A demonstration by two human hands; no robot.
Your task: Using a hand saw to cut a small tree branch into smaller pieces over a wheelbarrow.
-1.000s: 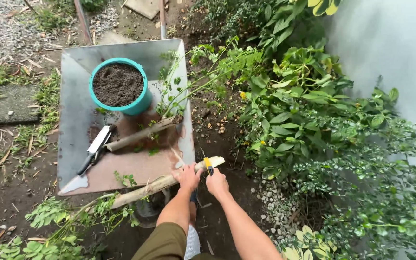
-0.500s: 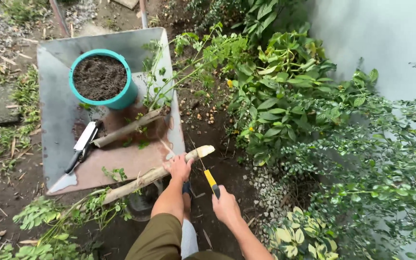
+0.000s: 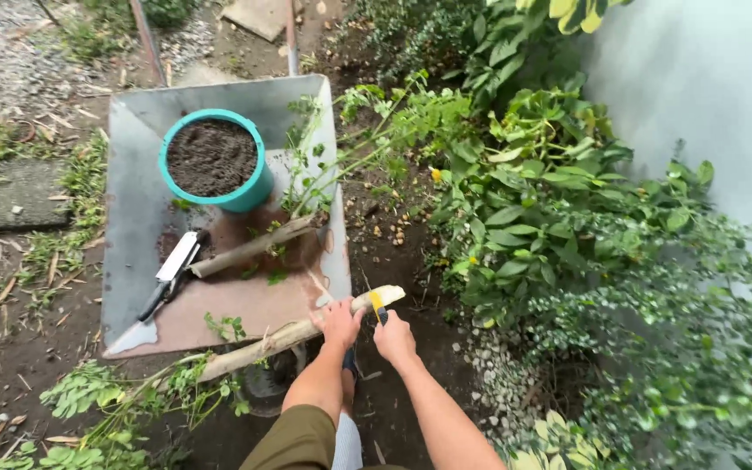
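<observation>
Compared with half a second ago, the right hand (image 3: 393,338) has come back up to the cut branch (image 3: 293,335), which lies across the wheelbarrow (image 3: 132,218) rim, its pale end jutting right. It is clenched on a yellow-handled tool (image 3: 377,305); the blade is hard to make out. The left hand (image 3: 339,322) grips the branch. The feet are hidden

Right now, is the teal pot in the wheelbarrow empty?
No, the teal pot standing in the wheelbarrow is filled nearly to its rim with dark soil.
</observation>
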